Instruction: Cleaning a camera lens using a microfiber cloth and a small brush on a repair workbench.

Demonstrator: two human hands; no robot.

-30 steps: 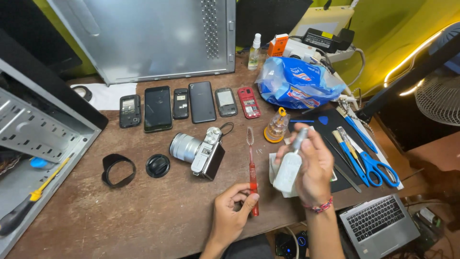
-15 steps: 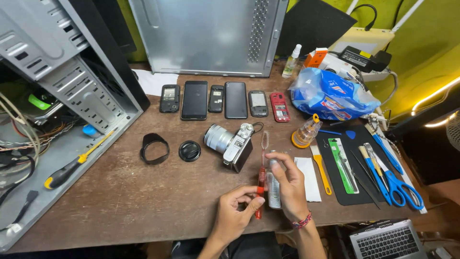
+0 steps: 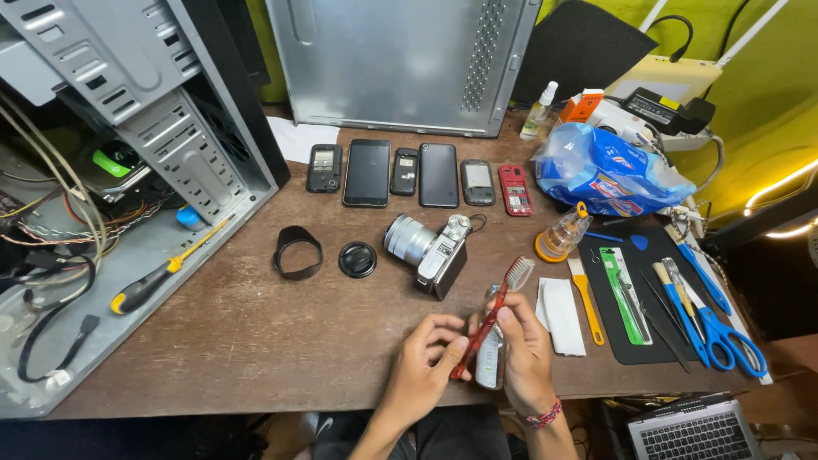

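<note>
- two hands meet at the near edge of the brown table (image 3: 256, 341), and both are busy with a red toothbrush (image 3: 490, 319).
- left hand (image 3: 422, 375) pinches the low end of the toothbrush handle with its fingertips.
- right hand (image 3: 524, 353) is closed around a small silver and white phone (image 3: 490, 362), with its thumb up near the brush handle.
- the toothbrush is tilted, with its white bristles up and away from the person, and it crosses in front of the phone.
- just past the brush head sits a silver camera (image 3: 430, 247) with its lens pointing left.
- a round black lens cap (image 3: 358, 259) and a black lens hood (image 3: 298, 252) lie to the left of the camera.
- a folded white cloth (image 3: 562, 315) lies just to the right of the hands.
- next to the cloth is a black mat (image 3: 635, 349) with an orange brush (image 3: 588, 298), thin tools and blue scissors (image 3: 724, 328).
- six phones lie in a row (image 3: 417, 175) farther back.
- an open computer case (image 3: 111, 170) lies on the left, and a yellow and black screwdriver (image 3: 162, 273) rests on it.
- a blue plastic bag (image 3: 605, 170) sits at the back right.
</note>
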